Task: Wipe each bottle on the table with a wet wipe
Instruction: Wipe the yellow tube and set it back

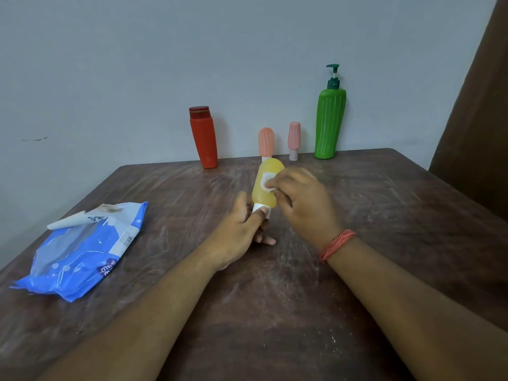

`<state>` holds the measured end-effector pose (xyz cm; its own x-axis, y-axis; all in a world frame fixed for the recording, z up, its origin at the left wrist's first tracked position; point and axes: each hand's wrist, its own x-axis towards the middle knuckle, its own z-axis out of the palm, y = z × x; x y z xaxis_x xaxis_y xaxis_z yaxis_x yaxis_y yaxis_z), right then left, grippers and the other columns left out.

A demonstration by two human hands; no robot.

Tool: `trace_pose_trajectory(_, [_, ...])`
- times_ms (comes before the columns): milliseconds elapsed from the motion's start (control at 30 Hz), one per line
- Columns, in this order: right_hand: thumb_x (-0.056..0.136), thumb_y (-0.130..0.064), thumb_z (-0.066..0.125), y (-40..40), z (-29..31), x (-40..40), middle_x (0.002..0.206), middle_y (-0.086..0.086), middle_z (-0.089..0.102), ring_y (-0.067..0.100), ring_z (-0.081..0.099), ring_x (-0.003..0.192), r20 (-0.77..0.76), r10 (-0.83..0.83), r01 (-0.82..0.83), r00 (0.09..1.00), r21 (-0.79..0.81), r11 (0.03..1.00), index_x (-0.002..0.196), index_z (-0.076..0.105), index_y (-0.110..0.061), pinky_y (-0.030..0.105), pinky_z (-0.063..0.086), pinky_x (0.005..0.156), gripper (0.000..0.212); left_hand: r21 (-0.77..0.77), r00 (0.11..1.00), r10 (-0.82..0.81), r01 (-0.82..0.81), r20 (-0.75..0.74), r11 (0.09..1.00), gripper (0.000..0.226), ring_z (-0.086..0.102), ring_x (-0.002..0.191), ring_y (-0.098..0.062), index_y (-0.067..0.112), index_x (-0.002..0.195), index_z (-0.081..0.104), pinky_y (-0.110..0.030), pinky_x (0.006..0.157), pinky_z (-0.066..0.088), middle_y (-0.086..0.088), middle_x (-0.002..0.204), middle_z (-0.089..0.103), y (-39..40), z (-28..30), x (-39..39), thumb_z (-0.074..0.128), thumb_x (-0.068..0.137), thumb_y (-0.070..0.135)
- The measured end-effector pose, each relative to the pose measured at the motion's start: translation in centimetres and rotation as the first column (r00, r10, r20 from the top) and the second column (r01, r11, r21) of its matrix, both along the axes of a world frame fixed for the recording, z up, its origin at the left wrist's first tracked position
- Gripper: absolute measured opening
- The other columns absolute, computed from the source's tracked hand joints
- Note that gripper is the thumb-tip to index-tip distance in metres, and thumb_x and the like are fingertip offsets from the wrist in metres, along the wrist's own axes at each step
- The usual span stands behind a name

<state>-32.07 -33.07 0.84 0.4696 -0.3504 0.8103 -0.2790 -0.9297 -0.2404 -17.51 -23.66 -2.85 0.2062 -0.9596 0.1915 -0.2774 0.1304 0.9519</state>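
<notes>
Yellow bottle [264, 185] — white cap [259, 208]

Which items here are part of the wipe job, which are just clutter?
In the job: yellow bottle, wet wipe, left hand, right hand, red bottle, green pump bottle, two pink-capped bottles, wipes pack.
Lying about: nothing else on the table; a red wrist thread.

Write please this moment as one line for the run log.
step: wiping yellow bottle | left hand: grips its white cap end | right hand: presses wet wipe on it | waiting: four bottles by wall
</notes>
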Motion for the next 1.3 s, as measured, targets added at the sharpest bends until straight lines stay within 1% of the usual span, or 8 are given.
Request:
trace_pose_trajectory(167, [0.084, 0.004, 0.064, -1.9, 1.4, -0.6, 0.1, 0.007, 0.068, 0.024, 0.063, 0.093, 0.187, -0.124, 0.109, 0.975, 0.088, 0.99, 0.102, 0.075, -0.008, 0.028, 0.047, 0.085, 0.024, 0.003, 0.993, -0.051, 0.051, 0.11, 0.999, 0.014, 0.069, 0.067, -0.013, 0.043, 0.086, 0.042, -0.048, 0.085, 0.061, 0.014, 0.075, 0.062, -0.1, 0.0, -0.2, 0.05, 0.092, 0.053])
trace_pose_trajectory(333, [0.085, 0.004, 0.067, -1.0, 0.2, -0.9, 0.101, 0.004, 0.068, 0.017, 0.062, 0.093, 0.093, 0.016, -0.024, 0.996, 0.091, 0.996, 0.102, 0.074, -0.008, 0.02, 0.047, 0.083, 0.022, -0.015, 0.999, -0.016, 0.015, -0.033, 1.0, 0.018, 0.063, 0.06, -0.01, 0.025, 0.102, 0.04, -0.052, 0.085, 0.061, 0.011, 0.072, 0.061, -0.1, 0.0, 0.0, 0.05, 0.1, 0.04])
trace_pose_trajectory(533, [0.087, 0.003, 0.066, 0.0, -0.5, 0.2, 0.105, 0.006, 0.063, 0.018, 0.063, 0.095, 0.056, 0.137, -0.146, 0.989, 0.204, 0.968, 0.099, 0.069, -0.003, 0.038, 0.056, 0.081, 0.014, -0.065, 0.978, 0.036, -0.05, -0.204, 0.997, 0.022, 0.05, 0.057, -0.013, 0.02, 0.101, 0.041, -0.038, 0.076, 0.06, 0.005, 0.075, 0.06, -0.1, 0.1, 0.3, 0.053, 0.097, 0.039])
trace_pose_trajectory(767, [0.084, 0.002, 0.068, 0.9, -0.9, 0.7, 0.093, 0.001, 0.06, 0.012, 0.057, 0.08, -0.072, 0.205, -0.188, 0.976, 0.189, 0.964, 0.089, 0.068, -0.007, 0.014, 0.042, 0.069, 0.01, -0.079, 0.96, 0.072, -0.097, -0.269, 0.992, 0.022, 0.052, 0.056, -0.014, 0.022, 0.097, 0.041, -0.043, 0.072, 0.052, 0.0, 0.073, 0.061, -0.3, 0.2, 0.9, 0.053, 0.097, 0.04])
trace_pose_trajectory(833, [0.084, 0.001, 0.068, 0.8, -0.7, 0.8, 0.092, -0.001, 0.061, 0.01, 0.058, 0.082, 0.012, 0.175, -0.174, 0.984, 0.2, 0.964, 0.088, 0.069, -0.008, 0.015, 0.046, 0.071, 0.01, -0.084, 0.961, 0.038, -0.063, -0.275, 0.994, 0.022, 0.051, 0.055, -0.013, 0.021, 0.097, 0.04, -0.044, 0.074, 0.054, 0.0, 0.074, 0.06, -0.3, 0.2, 0.9, 0.053, 0.098, 0.039])
trace_pose_trajectory(1033, [0.085, 0.0, 0.069, -0.9, 0.4, -0.4, 0.095, -0.004, 0.066, 0.011, 0.066, 0.09, 0.329, 0.028, -0.141, 0.944, 0.324, 0.935, 0.089, 0.072, -0.015, 0.037, 0.057, 0.08, 0.015, -0.013, 0.997, -0.067, 0.066, -0.05, 0.998, 0.024, 0.053, 0.056, -0.011, 0.023, 0.096, 0.038, -0.048, 0.089, 0.06, 0.008, 0.071, 0.055, 0.0, 0.4, 0.2, 0.05, 0.095, 0.043])
trace_pose_trajectory(1167, [0.086, -0.003, 0.068, -1.9, 1.4, -1.6, 0.095, -0.002, 0.065, 0.007, 0.061, 0.088, 0.257, -0.056, -0.014, 0.965, 0.264, 0.964, 0.094, 0.074, -0.014, 0.027, 0.053, 0.082, 0.015, 0.051, 0.983, -0.047, 0.038, 0.18, 0.998, 0.016, 0.07, 0.066, -0.011, 0.034, 0.091, 0.039, -0.055, 0.094, 0.055, 0.002, 0.063, 0.056, 0.2, 0.7, -0.2, 0.045, 0.096, 0.048])
trace_pose_trajectory(1300, [0.088, 0.002, 0.064, -1.6, 1.6, -1.6, 0.104, 0.009, 0.065, 0.018, 0.06, 0.096, 0.1, -0.095, 0.081, 0.99, 0.13, 0.988, 0.104, 0.073, -0.005, 0.01, 0.038, 0.088, 0.019, 0.074, 0.943, -0.002, -0.024, 0.332, 0.997, 0.017, 0.075, 0.077, -0.013, 0.031, 0.102, 0.038, -0.05, 0.085, 0.058, 0.006, 0.055, 0.061, 0.3, 1.0, -0.7, 0.045, 0.1, 0.047])
